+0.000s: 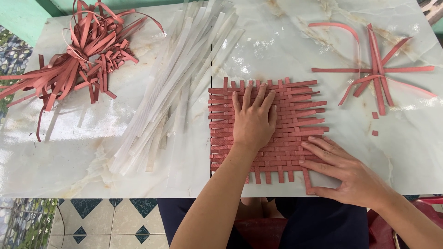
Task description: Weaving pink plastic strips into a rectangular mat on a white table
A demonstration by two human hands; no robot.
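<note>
A square mat woven of red strips (295,110) lies flat on the white marble table (83,152). My left hand (253,121) presses palm-down on the mat's middle, fingers spread and pointing away from me. My right hand (344,170) lies flat at the mat's near right corner, its fingertips on the woven strips and its thumb beside a loose strip end. Neither hand grips anything.
A tangled heap of red strips (83,50) sits at the far left. A pile of long white strips (175,87) runs diagonally left of the mat. A few crossed red strips (376,74) lie at the far right. Tiled floor (97,221) shows below the table edge.
</note>
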